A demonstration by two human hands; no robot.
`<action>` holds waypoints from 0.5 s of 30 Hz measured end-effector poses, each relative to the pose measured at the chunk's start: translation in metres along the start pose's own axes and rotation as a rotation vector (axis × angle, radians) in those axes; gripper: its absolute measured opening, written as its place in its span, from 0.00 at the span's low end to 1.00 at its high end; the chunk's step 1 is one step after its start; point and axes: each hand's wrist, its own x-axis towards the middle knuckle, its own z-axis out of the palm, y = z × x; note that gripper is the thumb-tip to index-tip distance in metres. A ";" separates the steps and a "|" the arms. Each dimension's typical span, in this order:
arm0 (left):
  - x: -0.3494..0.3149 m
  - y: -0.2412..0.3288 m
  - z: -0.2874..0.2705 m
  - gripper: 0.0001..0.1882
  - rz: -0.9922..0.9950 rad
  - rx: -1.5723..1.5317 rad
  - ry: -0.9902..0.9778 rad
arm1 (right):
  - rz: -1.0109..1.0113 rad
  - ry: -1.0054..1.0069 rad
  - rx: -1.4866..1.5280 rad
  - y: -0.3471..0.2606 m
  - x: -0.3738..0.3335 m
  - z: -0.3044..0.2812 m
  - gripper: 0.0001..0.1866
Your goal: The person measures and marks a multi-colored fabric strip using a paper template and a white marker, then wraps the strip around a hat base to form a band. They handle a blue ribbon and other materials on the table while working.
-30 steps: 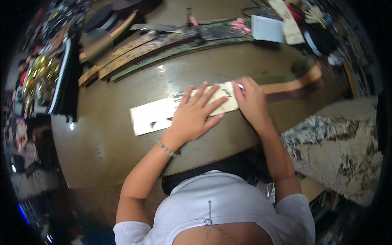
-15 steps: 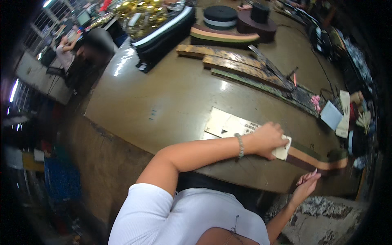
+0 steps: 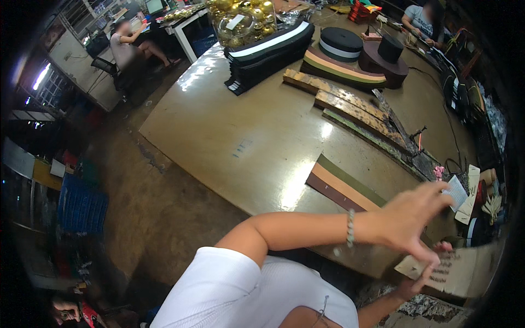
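Note:
My left hand (image 3: pixel 413 216) is above the table's right front part, fingers stretched apart and slightly blurred. Its thumb hangs down close to the near end of a pale card template (image 3: pixel 462 270) with dark writing. My right hand (image 3: pixel 420 281) grips that card at its left end, beyond the table's front edge. Flat on the table lies a striped strip of webbing (image 3: pixel 342 183) in green, tan and brown. One end of it is in plain sight, while my left hand and forearm hide the rest.
Long worn bars (image 3: pixel 350 106) lie across the table (image 3: pixel 219 126). Behind them are stacked black-and-white strips (image 3: pixel 268 57), a striped stack (image 3: pixel 344 68), a black roll (image 3: pixel 340 44) and a clear bag of gold balls (image 3: pixel 240 24). Two other people sit farther off.
The card template has come off the striped strip and is now in my right hand at the right. My left hand has let go of it and opened. The view has shifted left.

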 end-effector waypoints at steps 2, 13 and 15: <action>-0.035 -0.033 -0.010 0.56 -0.228 0.573 -0.258 | -0.267 0.039 -0.448 -0.026 0.008 0.022 0.29; -0.079 -0.082 -0.039 0.27 -0.427 0.350 -0.438 | -0.704 -0.316 -0.812 -0.001 0.018 0.106 0.30; -0.085 -0.083 -0.066 0.23 -0.487 0.335 -0.422 | -0.672 -0.422 -0.765 0.009 0.019 0.123 0.30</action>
